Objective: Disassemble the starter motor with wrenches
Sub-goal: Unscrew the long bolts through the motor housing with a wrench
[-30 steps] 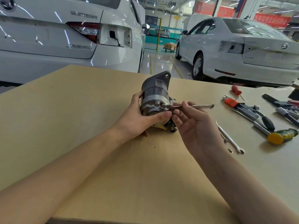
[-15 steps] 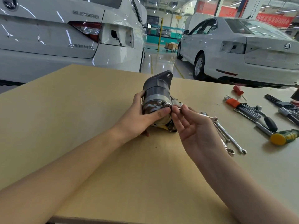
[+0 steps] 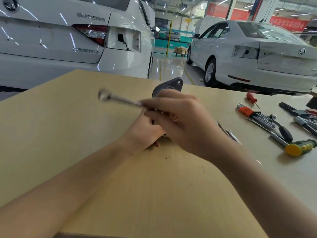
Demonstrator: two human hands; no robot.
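- You are sitting at a tan worktable point(image 3: 85, 152) in a garage, with two white cars point(image 3: 257, 54) parked at 12 o'clock.
- Your right hand point(image 3: 185, 124) is gripping a blurred wrench point(image 3: 118, 98), its head pointing toward 10 o'clock.
- Your left hand point(image 3: 145, 129) is clasping the starter motor point(image 3: 169, 85), mostly hidden behind your right hand at table centre.
- Spare tools point(image 3: 267, 121) are lying at 3 o'clock.
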